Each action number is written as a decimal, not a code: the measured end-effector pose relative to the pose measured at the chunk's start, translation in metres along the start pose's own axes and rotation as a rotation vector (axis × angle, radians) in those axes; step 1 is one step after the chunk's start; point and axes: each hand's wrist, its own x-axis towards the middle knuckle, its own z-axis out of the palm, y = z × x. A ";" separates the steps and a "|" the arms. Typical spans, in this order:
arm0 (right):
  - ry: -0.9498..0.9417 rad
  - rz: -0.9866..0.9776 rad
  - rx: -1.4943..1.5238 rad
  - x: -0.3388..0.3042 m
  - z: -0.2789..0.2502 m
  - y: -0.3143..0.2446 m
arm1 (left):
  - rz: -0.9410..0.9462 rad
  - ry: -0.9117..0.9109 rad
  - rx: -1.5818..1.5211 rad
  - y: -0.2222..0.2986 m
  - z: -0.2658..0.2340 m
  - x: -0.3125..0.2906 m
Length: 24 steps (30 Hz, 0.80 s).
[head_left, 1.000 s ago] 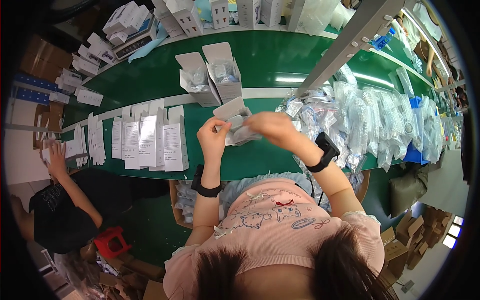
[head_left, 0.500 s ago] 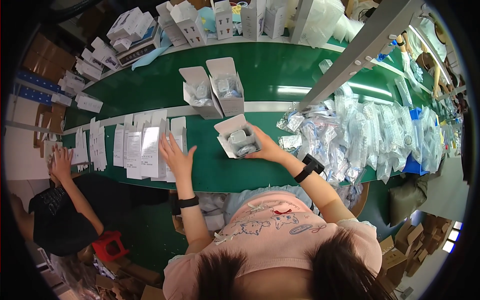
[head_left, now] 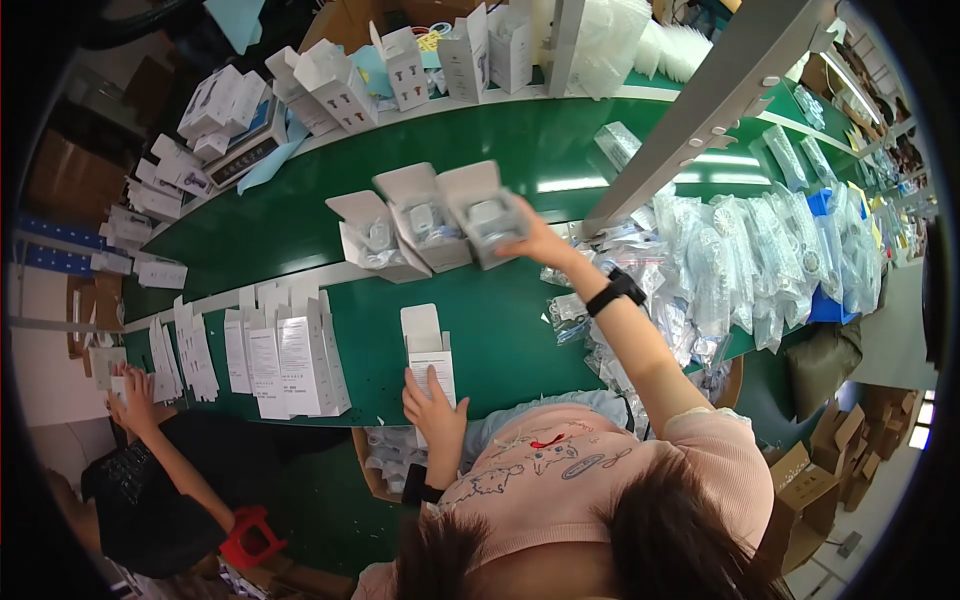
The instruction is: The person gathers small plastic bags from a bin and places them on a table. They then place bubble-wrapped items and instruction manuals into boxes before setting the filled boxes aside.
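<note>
My right hand (head_left: pixel 543 243) grips the side of an open white box (head_left: pixel 486 232), blurred a little, with a clear-bagged part inside. That box stands at the right end of a row, against a second open box (head_left: pixel 432 232) and a third (head_left: pixel 376 243), both also filled with bagged parts. Closer to me, my left hand (head_left: pixel 437 415) has its fingers over the face of a white carton (head_left: pixel 432 362). This carton's top flap is up, and its contents are hidden from view.
Several flat white cartons (head_left: pixel 290 355) stand left of my left hand. Heaped clear bags of parts (head_left: pixel 690 270) cover the right side, beside a slanting metal post (head_left: pixel 690 120). More boxes (head_left: pixel 400 72) line the back. At far left, a co-worker's hands (head_left: pixel 130 393) are at the bench.
My right hand has carried its filled box away from me to the end of the row. My left hand has taken a carton from the group and drawn it right and nearer.
</note>
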 end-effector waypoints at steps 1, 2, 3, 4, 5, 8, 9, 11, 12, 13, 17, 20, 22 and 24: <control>-0.036 -0.036 0.017 0.007 0.012 -0.003 | 0.035 -0.015 -0.049 0.002 0.001 -0.002; -0.069 -0.070 0.031 0.009 0.020 -0.007 | 0.042 -0.023 -0.051 0.002 0.002 0.003; -0.056 -0.065 0.028 0.008 0.024 -0.007 | -0.008 -0.069 -0.084 -0.001 0.002 0.015; -0.042 -0.172 -0.106 0.008 0.026 -0.006 | -0.062 -0.112 -0.118 -0.003 0.002 0.031; -0.025 -0.278 -0.243 0.003 0.024 -0.007 | -0.112 -0.156 -0.150 -0.004 0.002 0.045; -0.200 -0.062 -0.590 -0.030 0.001 -0.025 | -0.138 -0.221 -0.159 -0.018 0.001 0.071; -0.311 0.028 -0.774 -0.049 -0.028 -0.027 | -0.136 -0.252 -0.166 -0.019 0.000 0.078; -0.418 0.386 -0.828 -0.080 -0.077 -0.073 | -0.135 -0.250 -0.356 -0.038 0.014 0.075; -0.329 0.443 -0.752 -0.087 -0.101 -0.089 | -0.122 -0.245 -0.547 -0.048 0.022 0.071; -0.239 0.479 -0.980 -0.096 -0.138 -0.089 | -0.077 -0.254 -0.740 -0.045 0.026 0.074; 0.426 -0.014 -1.115 -0.056 -0.229 -0.051 | 0.170 -0.246 -0.675 0.015 -0.017 0.071; 0.432 -0.136 -1.255 0.009 -0.232 -0.002 | 0.238 -0.244 -0.702 0.054 -0.045 0.067; 0.330 0.032 -1.348 0.015 -0.246 0.042 | 0.304 -0.263 -0.724 0.080 -0.048 0.070; 0.247 0.097 -1.374 0.025 -0.241 0.054 | 0.422 -0.138 -0.745 0.096 -0.047 0.075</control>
